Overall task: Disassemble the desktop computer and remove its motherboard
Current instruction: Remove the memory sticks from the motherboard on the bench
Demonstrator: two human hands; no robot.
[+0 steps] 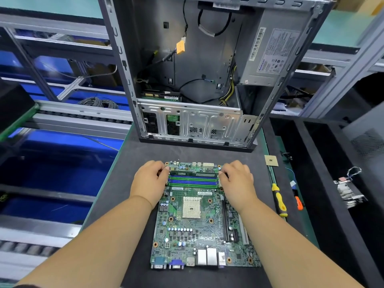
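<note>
A green motherboard (197, 231) lies flat on the dark mat, out of the case, its port side toward me. One memory stick (194, 174) stands in the farthest of the blue and green slots. My left hand (148, 183) has its fingers curled at the stick's left end, and my right hand (238, 180) mirrors it at the right end; both seem to pinch it there. The open grey computer case (187, 65) stands behind the board with loose cables and a power supply (270, 57) inside.
A yellow-and-black screwdriver (279, 201) lies right of the board, an orange tool (298, 203) beyond it. A loose processor chip (271, 160) sits on the mat near the case's corner. A cooler part (347, 192) rests on the black tray at right. Roller conveyor and blue bins at left.
</note>
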